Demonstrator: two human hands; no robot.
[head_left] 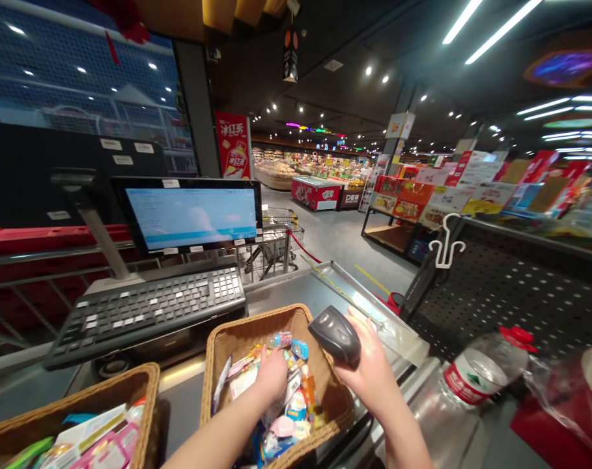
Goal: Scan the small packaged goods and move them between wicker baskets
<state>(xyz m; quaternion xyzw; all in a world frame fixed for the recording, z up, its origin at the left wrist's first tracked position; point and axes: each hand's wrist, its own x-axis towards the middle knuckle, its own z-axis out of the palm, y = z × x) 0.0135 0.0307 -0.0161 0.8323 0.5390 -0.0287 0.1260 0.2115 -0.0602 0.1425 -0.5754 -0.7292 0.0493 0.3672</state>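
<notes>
A wicker basket (237, 342) full of small wrapped snacks (296, 407) sits on the steel checkout counter (286, 293). My left hand (272, 374) reaches down into it, fingers curled among the packets; what they grip is hidden. My right hand (371, 371) hovers over the basket's right rim, closed on a dark grey handheld barcode scanner (335, 333) whose head points left over the snacks.
A second wicker basket (144, 381) with packaged goods stands at the lower left. Behind are a black keyboard (149, 309) and a till screen (188, 215). A large water bottle (476, 374) lies at right, beside a black perforated panel (515, 286). Shopping carts (276, 244) stand beyond.
</notes>
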